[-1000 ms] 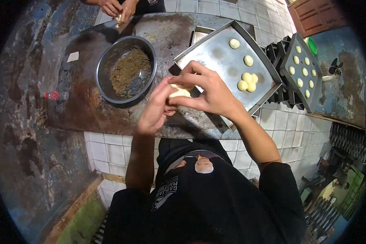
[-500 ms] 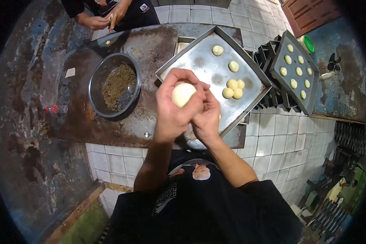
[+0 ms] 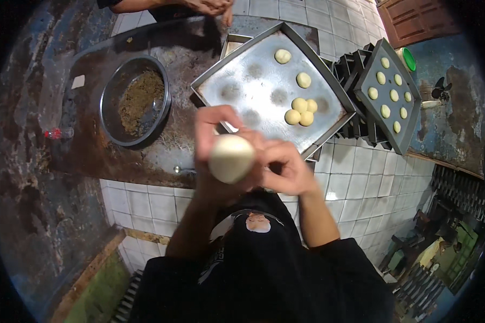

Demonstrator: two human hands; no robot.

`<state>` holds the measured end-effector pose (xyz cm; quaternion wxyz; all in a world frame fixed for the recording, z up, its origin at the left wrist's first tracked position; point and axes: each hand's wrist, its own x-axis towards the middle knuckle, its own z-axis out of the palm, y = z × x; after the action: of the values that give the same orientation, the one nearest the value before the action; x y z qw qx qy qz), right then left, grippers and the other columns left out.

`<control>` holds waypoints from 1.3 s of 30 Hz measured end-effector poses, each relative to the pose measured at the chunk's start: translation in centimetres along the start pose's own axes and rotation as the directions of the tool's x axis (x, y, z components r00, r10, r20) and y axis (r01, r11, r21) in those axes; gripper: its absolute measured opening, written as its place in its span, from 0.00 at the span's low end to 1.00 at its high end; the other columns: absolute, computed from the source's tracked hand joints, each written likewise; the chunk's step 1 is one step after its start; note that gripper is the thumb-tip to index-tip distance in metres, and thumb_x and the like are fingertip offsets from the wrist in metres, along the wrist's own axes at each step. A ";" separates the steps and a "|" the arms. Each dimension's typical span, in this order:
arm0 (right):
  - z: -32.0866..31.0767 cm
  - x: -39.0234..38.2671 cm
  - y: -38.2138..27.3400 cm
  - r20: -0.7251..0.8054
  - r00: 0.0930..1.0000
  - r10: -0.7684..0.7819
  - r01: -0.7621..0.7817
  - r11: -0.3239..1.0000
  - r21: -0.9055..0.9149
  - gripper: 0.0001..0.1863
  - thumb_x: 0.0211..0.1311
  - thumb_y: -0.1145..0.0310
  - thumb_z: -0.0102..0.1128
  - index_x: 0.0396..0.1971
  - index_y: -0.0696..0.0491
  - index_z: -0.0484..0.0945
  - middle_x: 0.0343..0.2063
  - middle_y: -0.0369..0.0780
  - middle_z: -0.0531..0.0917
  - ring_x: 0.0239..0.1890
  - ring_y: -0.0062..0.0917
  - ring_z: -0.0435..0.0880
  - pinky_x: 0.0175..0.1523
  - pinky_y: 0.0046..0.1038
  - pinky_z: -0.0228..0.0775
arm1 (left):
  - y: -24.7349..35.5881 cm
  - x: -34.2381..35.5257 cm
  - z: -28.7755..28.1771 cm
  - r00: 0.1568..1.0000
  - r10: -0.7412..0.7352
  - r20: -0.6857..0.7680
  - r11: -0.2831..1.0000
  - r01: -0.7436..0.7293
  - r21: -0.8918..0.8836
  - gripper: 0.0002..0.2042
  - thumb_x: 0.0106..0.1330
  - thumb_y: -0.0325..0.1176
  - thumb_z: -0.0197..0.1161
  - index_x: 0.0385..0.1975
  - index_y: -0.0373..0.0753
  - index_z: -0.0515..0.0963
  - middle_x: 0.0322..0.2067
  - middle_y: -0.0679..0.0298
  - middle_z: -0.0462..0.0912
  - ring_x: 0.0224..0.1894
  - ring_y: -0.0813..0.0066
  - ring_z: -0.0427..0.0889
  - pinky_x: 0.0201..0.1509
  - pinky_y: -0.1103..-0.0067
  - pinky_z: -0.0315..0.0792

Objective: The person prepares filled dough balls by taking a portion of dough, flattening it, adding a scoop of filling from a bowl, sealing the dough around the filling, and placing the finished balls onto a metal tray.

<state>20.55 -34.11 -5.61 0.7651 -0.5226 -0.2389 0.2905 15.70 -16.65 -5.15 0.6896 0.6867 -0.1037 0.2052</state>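
My left hand [image 3: 205,132] is wrapped round a smooth, pale dough ball [image 3: 230,159], held up over the table's near edge. At the ball's right side my right hand [image 3: 286,166] has its thumb and fingers curled in against it; motion blurs the fingertips, and the ball hides part of both hands. Just beyond lies a large square metal baking tray [image 3: 253,99], with two separate dough balls [image 3: 304,80] and a touching cluster of several dough balls [image 3: 299,111] on its right half.
Left of the tray stands a metal bowl [image 3: 103,110] of crumbly brown filling [image 3: 141,102]. A shiny metal utensil [image 3: 179,169] lies by the near edge. At right, a dark tray [image 3: 380,110] with several flattened dough pieces rests on stacked trays. Another person's hands [image 3: 213,6] are across the table.
Both hands have come lower and nearer to my body with the dough ball. My right hand has moved out to its right side. The other person's hands have shifted right.
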 end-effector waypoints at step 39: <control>-21.0 -5.9 12.9 -0.336 0.942 -0.012 -0.331 0.140 -0.933 0.20 0.61 0.68 0.70 0.54 0.54 0.84 0.50 0.45 0.86 0.51 0.41 0.86 0.56 0.40 0.80 | -19.3 -7.1 7.0 0.822 -0.510 0.253 0.805 0.351 0.479 0.23 0.68 0.28 0.64 0.62 0.33 0.70 0.58 0.44 0.81 0.62 0.49 0.82 0.67 0.63 0.74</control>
<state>27.85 -48.39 -25.17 0.2312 -0.9476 -0.2078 0.0741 18.56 -24.00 -25.38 0.5254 0.8471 -0.0244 -0.0757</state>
